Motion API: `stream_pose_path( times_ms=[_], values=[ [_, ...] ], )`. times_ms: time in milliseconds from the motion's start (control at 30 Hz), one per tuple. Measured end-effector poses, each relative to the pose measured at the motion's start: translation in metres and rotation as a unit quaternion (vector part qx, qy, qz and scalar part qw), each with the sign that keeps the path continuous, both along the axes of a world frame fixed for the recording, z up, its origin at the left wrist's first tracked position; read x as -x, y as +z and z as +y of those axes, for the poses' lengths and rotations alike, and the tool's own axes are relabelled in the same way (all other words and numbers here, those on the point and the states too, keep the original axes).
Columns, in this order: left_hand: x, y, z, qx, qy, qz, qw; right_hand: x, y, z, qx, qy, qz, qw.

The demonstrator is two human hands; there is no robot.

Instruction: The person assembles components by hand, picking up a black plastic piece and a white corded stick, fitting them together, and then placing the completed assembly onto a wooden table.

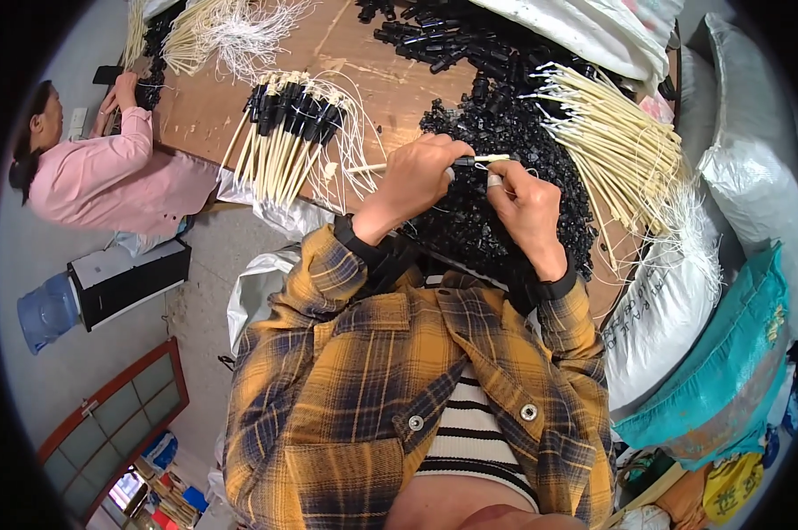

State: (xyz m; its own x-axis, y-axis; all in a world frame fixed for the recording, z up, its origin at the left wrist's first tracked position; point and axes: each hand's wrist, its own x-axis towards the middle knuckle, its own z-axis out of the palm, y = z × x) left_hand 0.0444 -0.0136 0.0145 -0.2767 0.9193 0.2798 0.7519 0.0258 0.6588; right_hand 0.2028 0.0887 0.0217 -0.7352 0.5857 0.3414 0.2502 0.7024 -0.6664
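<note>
Plaid shirt (355,380) nearest, black fitting (463,162) being worked on a cream rod (369,168)

Yellow-and-navy cloth is filling the lower view, a striped top (469,433) showing at its opening. Beyond it, both arms are reaching over the bench (204,115). The left hand (416,177) is closing its fingers around the rod, one end sticking out to its left and the fitting showing just past its other side. The right hand (529,212) is curling, thumb and forefinger pinching at the pale tip (492,158), with a thin white cord (480,166) looping just beside; whether the pinch is catching the cord too, I cannot tell. The piece is sitting roughly level between the hands, above a heap of small black plastic parts (496,128).

Judging by these grips, the step in hand is probably seating the fitting on the rod, or settling the cord around it. The next move is likely calling for a steady left hold and a small, controlled pull or push from the right, without snagging the cord.

Leftward, a bundle of fitted rods (288,132) is lying, apparently done; rightward, plain cream rods (611,124) are lying in a pile. Farther left, a co-worker (107,172) is handling something dark.
</note>
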Motion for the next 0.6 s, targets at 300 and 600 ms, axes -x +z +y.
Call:
stream_pose_path(
  times_ms=[300, 600],
  values=[
    [-0.012, 0.002, 0.003, 0.086, -0.078, -0.074, 0.991, -0.007, 0.000, -0.002, 0.108, 0.048, 0.004, 0.993],
    [0.002, 0.010, 0.003, -0.073, -0.052, -0.090, 0.992, -0.002, 0.010, -0.003, 0.014, 0.067, -0.070, 0.995]
  ],
)
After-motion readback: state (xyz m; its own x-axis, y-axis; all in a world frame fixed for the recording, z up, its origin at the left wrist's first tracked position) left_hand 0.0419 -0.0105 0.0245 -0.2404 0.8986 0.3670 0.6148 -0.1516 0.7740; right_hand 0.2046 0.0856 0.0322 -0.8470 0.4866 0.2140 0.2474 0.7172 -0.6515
